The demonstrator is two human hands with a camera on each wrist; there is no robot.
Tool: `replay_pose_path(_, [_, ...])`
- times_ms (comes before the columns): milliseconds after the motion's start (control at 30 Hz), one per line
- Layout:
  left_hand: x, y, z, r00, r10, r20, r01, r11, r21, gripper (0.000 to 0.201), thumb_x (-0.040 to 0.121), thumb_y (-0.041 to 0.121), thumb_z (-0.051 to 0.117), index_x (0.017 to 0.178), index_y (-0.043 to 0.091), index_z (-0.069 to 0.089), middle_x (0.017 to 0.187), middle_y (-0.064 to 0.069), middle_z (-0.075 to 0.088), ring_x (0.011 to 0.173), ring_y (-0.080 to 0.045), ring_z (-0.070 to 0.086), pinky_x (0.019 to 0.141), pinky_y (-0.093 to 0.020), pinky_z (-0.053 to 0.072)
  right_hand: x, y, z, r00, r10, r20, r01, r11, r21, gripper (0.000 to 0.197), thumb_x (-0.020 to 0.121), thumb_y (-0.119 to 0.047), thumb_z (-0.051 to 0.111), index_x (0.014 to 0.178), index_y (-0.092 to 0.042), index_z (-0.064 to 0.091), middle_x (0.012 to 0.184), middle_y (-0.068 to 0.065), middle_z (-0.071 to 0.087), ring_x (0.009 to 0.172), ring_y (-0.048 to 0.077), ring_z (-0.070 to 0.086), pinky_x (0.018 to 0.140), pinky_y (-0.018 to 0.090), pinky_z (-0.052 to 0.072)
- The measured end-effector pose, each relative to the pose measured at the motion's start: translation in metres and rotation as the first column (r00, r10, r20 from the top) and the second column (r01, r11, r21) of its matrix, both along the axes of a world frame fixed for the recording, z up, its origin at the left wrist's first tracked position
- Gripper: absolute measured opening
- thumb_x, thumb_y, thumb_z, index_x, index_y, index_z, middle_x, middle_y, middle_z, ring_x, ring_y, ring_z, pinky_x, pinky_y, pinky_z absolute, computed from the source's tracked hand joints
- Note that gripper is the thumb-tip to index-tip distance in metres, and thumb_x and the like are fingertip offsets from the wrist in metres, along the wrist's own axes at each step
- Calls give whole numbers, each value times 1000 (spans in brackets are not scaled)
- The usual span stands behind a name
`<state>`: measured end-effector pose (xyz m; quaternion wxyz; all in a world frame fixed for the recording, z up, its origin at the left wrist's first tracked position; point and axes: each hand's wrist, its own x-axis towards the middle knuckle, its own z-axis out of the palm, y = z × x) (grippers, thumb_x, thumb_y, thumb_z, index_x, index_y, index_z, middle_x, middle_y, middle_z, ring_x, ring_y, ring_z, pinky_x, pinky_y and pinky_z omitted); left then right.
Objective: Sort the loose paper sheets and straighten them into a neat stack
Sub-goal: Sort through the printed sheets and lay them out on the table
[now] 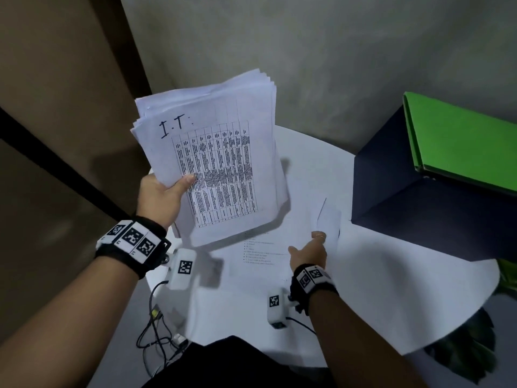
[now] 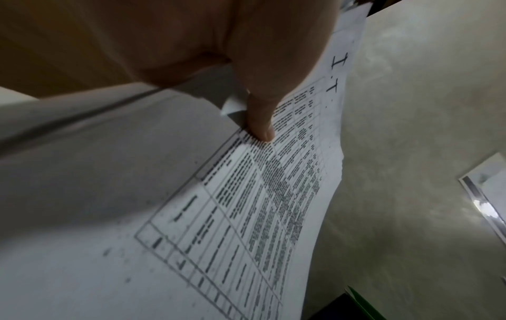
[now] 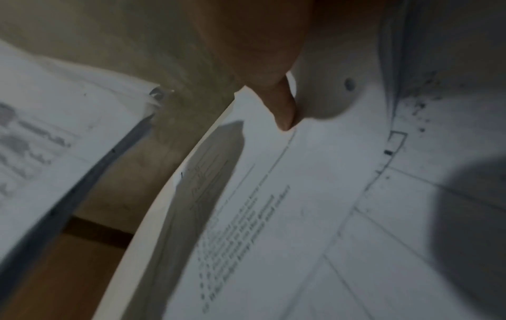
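The left hand (image 1: 159, 197) held the paper stack (image 1: 212, 163) raised above the round white table (image 1: 391, 289), thumb pressed on the top sheet marked "I.T." The right hand (image 1: 309, 254), fingers relaxed and empty, reached over loose sheets (image 1: 260, 253) on the table.

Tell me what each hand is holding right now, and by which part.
The left hand holds the bundle of sheets by its lower left edge, thumb on top. The right hand holds nothing; it reaches over the loose sheets on the table.
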<state>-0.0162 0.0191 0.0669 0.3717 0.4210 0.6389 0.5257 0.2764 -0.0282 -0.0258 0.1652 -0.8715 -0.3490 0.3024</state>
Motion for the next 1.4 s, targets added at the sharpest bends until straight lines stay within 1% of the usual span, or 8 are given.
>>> replay_pose_path(233, [16, -29, -13, 998, -67, -21, 55, 929, -365, 46, 85, 15, 75, 107, -21, 58, 103, -35, 62, 76, -30, 66, 90, -53, 48, 34, 3, 38, 989, 123, 77, -125, 992, 12, 44, 91, -14, 61, 134, -6, 50, 130, 17, 60, 118, 34, 57, 95, 35, 45])
replay_pose_path(533, [12, -32, -55, 977, -179, -118, 79, 812, -579, 31, 83, 27, 76, 71, 6, 58, 59, -5, 58, 56, -23, 54, 52, -26, 39, 47, -3, 44, 970, 128, 209, -112, 990, -86, 33, 98, -15, 46, 131, -12, 48, 123, 16, 63, 112, 36, 60, 88, 39, 49])
replay_pose_path(800, [10, -24, -66, 924, -343, -167, 140, 713, -687, 37, 81, 32, 78, 75, 0, 61, 71, -16, 66, 64, -30, 62, 61, -34, 47, 61, -2, 114, 964, 48, 262, -148, 913, 381, 20, 96, -13, 51, 112, -4, 60, 102, 19, 66, 94, 36, 59, 76, 34, 39])
replay_pose_path(967, [17, -26, -70, 898, -411, -155, 201, 698, -687, 27, 85, 28, 74, 95, 4, 65, 87, -12, 71, 84, -32, 69, 78, -38, 55, 70, 20, 136, 999, 51, 4, -43, 792, 609, 19, 85, -18, 65, 89, 0, 68, 78, 8, 66, 63, 7, 58, 62, 19, 47])
replay_pose_path(1033, [18, -27, -72, 904, -414, -109, 250, 717, -650, 26, 89, 30, 69, 103, 9, 64, 92, -9, 72, 86, -31, 69, 85, -43, 55, 58, 29, 110, 993, 78, -89, -18, 844, 536, 35, 78, -29, 66, 91, 3, 69, 88, 16, 71, 75, 16, 66, 72, 25, 55])
replay_pose_path(1100, [18, -26, -76, 935, -353, -27, 262, 741, -619, 37, 92, 44, 58, 106, 11, 66, 100, -12, 73, 91, -31, 70, 90, -49, 54, 43, 30, 81, 990, 95, -103, -45, 911, 409, 41, 78, -32, 66, 98, 3, 68, 100, 19, 70, 94, 32, 68, 85, 38, 55])
replay_pose_path(1233, [5, -16, -102, 992, -50, 114, 115, 710, -694, 112, 63, 93, 33, 135, 10, 56, 133, -11, 60, 121, -32, 57, 107, -47, 42, 1, 22, 44, 962, 138, -237, -94, 977, 190, 36, 95, -19, 59, 127, -2, 58, 120, 2, 62, 117, 28, 59, 92, 22, 42])
replay_pose_path(1400, [31, -22, -60, 951, -290, -109, 149, 737, -659, 19, 88, 30, 69, 87, 12, 61, 84, -3, 67, 83, -25, 63, 76, -32, 52, 1, 16, 6, 987, 81, 139, -65, 991, -117, 61, 93, -49, 47, 143, -15, 42, 143, 7, 42, 126, 33, 40, 102, 51, 40])
